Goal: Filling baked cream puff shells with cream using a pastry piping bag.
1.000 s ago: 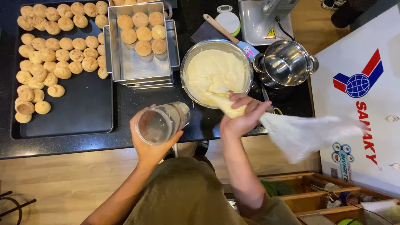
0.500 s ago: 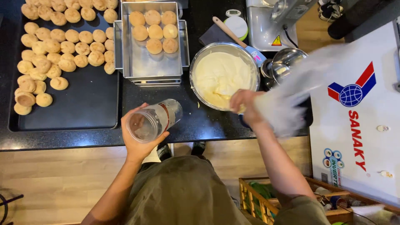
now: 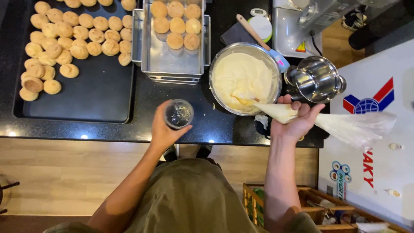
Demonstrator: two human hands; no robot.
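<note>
**Glass in one hand, piping bag in the other, either side of the cream bowl**

Far left of the cream bowl (image 3: 245,77), a dark tray (image 3: 99,99) of small buns lies on the black tabletop (image 3: 129,129); a steel pan (image 3: 172,64) with more buns stands nearer. Left of the bowl and nearer the person, the left hand (image 3: 166,131) grasps an upright clear glass (image 3: 178,114). Just right of the bowl's near rim, the right hand (image 3: 297,121) is clenched around a cream-filled piping bag (image 3: 340,125), tip touching the cream. A steel cup (image 3: 317,80) stands right of the bowl.
</note>
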